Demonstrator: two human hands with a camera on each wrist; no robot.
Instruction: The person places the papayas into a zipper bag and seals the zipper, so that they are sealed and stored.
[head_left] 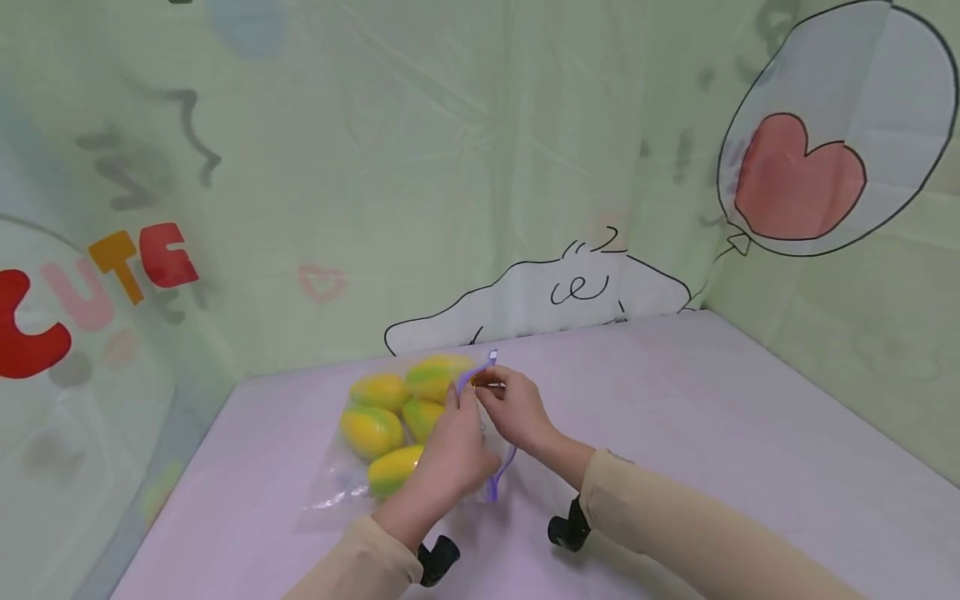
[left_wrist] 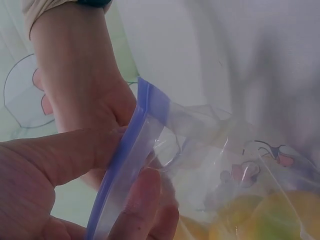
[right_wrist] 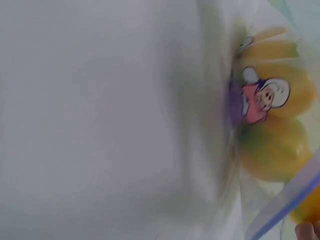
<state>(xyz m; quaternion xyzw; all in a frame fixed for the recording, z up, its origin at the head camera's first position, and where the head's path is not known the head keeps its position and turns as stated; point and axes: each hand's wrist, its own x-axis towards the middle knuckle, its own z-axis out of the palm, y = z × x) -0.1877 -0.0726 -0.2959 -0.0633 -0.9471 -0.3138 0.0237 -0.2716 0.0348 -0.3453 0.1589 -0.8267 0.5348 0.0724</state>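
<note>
A clear zip bag (head_left: 330, 487) with a purple zip strip (left_wrist: 131, 132) lies on the table, its zipped edge raised toward the right. Several yellow-green, mango-like fruits (head_left: 372, 431) fill it. My left hand (head_left: 455, 450) pinches the bag just by the strip; in the left wrist view its thumb lies over one side and its fingers behind the other. At the strip's far end my right hand (head_left: 516, 408) has its thumb and fingers closed together on the bag's edge. Only a fingertip (right_wrist: 306, 231) of it shows in the right wrist view, next to the purple strip.
The table (head_left: 675, 433) has a pale lilac cover. Behind it hangs a green printed curtain (head_left: 420, 167), with a balloon drawing (head_left: 885, 100) at the right. Black wrist devices (head_left: 568, 527) sit under both forearms. Cartoon figures (right_wrist: 260, 102) are printed on the bag.
</note>
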